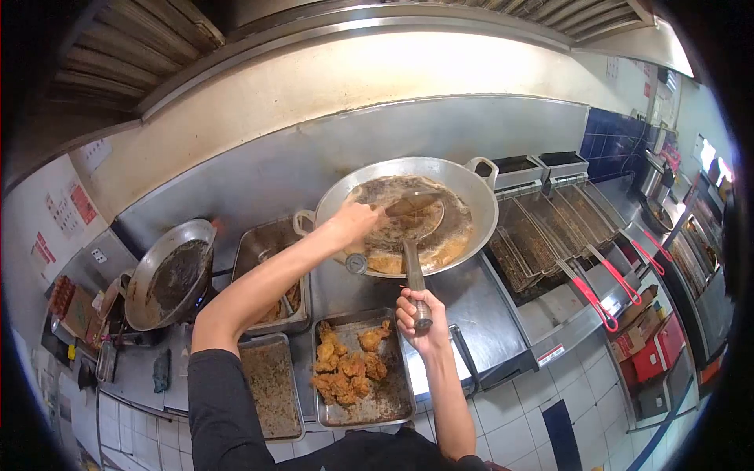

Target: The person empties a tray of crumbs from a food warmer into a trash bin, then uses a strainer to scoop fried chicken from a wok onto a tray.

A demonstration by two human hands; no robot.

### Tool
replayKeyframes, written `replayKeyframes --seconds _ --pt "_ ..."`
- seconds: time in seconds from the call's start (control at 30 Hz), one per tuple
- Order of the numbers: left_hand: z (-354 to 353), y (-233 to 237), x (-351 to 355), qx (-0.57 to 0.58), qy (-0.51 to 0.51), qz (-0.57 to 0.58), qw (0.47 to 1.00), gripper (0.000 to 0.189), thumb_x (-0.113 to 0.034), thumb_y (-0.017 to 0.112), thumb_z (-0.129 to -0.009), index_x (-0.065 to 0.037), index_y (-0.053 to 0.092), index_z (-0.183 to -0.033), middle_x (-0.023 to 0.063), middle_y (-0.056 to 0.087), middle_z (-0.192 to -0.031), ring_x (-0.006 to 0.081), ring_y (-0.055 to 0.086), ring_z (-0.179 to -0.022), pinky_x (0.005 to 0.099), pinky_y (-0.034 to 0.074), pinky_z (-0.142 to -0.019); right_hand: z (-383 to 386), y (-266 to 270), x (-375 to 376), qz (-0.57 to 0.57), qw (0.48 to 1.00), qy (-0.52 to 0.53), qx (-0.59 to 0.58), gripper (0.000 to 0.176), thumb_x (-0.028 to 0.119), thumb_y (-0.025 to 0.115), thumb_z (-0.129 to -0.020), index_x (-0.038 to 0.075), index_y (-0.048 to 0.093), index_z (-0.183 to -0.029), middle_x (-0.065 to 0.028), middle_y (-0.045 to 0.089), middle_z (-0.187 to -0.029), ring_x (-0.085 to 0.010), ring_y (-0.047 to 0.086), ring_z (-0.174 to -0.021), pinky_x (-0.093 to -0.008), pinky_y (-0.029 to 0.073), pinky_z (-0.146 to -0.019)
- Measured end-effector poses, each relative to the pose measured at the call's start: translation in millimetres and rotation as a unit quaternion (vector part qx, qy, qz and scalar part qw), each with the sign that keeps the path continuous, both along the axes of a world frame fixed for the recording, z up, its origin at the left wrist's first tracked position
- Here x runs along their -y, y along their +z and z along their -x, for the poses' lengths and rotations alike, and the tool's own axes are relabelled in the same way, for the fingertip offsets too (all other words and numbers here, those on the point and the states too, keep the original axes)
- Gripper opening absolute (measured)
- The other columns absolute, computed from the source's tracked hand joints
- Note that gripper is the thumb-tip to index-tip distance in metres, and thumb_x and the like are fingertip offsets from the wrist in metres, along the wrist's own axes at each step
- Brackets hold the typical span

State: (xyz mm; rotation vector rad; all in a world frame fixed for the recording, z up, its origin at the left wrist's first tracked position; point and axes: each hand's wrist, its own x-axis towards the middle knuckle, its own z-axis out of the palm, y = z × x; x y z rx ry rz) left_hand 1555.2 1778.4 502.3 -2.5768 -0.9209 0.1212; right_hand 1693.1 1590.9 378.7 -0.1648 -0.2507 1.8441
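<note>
A large wok of dark, foaming oil stands in front of me. My right hand is closed round the thick metal handle of a skimmer, whose round head lies in the oil. Over the wok, my left hand grips a metal spatula, its flat blade above the skimmer's head. A dial thermometer sits at the wok's near left rim, just below my left hand. Nearer to me, several pieces of fried chicken lie in a metal tray.
Left of the chicken stands a crumb-covered tray, with a deep metal pan behind it. A second wok with dark oil is at far left. Fryer baskets with red handles are on the right. A range hood hangs overhead.
</note>
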Motion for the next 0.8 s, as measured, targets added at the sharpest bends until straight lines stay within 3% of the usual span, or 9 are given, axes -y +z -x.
replayKeyframes --seconds 0.07,0.13,0.3,0.43,0.53,0.8 --pt "-7.0 -16.2 -5.2 -0.013 -0.011 -0.009 1.000 0.049 -0.004 0.059 -0.080 0.001 0.049 -0.128 0.0167 0.068 -0.080 0.0321 0.068 -0.075 0.0410 0.055 -0.062 2.9 2.8 1.7 0.008 1.000 -0.005 0.021 0.013 0.020 0.049 -0.089 0.010 0.046 -0.082 -0.0008 0.044 -0.063 -0.0137 0.044 -0.046 -0.0258 0.036 -0.038" --pt "-14.7 -35.2 -14.5 -0.008 -0.006 -0.028 1.000 0.028 -0.009 0.056 -0.084 0.000 0.059 -0.111 0.0153 0.069 -0.084 0.0289 0.070 -0.078 0.0392 0.057 -0.064 9.5 12.1 9.3 0.032 0.999 -0.009 0.026 0.013 0.019 0.050 -0.089 0.010 0.045 -0.081 -0.0007 0.044 -0.063 -0.0135 0.044 -0.047 -0.0256 0.035 -0.037" --pt "-11.2 -51.2 -34.5 -0.032 -0.012 -0.065 0.997 0.042 -0.007 0.058 -0.082 0.001 0.052 -0.123 0.0127 0.069 -0.075 0.0271 0.070 -0.072 0.0371 0.056 -0.061 11.0 17.8 16.7 0.027 0.999 -0.038 0.012 0.014 0.018 0.050 -0.089 0.009 0.045 -0.079 -0.0005 0.043 -0.062 -0.0129 0.043 -0.048 -0.0256 0.034 -0.037" --pt "-6.7 -45.4 -24.8 0.000 -0.002 -0.060 0.998 0.043 -0.007 0.058 -0.081 0.002 0.052 -0.123 0.0138 0.069 -0.074 0.0270 0.069 -0.071 0.0368 0.056 -0.060 3.5 14.3 18.3 0.032 0.998 -0.047 -0.021 0.012 0.017 0.051 -0.089 0.008 0.048 -0.082 -0.0006 0.042 -0.061 -0.0129 0.043 -0.049 -0.0257 0.033 -0.038" --pt "2.1 -33.4 -25.5 -0.008 0.014 -0.043 0.999 0.069 0.001 0.055 -0.077 -0.001 0.034 -0.143 0.0175 0.066 -0.078 0.0303 0.068 -0.072 0.0404 0.055 -0.059 7.3 19.9 22.5 0.012 0.999 -0.036 -0.028 0.011 0.017 0.051 -0.089 0.008 0.048 -0.082 -0.0007 0.042 -0.061 -0.0131 0.043 -0.049 -0.0259 0.034 -0.039" --pt "10.1 -33.4 -47.1 0.065 0.047 -0.052 0.995 0.073 0.006 0.056 -0.073 -0.002 0.036 -0.142 0.0186 0.067 -0.082 0.0354 0.067 -0.076 0.0452 0.054 -0.062 12.5 27.2 33.4 0.025 0.999 -0.036 0.004 0.013 0.019 0.051 -0.089 0.010 0.046 -0.082 -0.0010 0.044 -0.063 -0.0139 0.045 -0.048 -0.0268 0.035 -0.039"
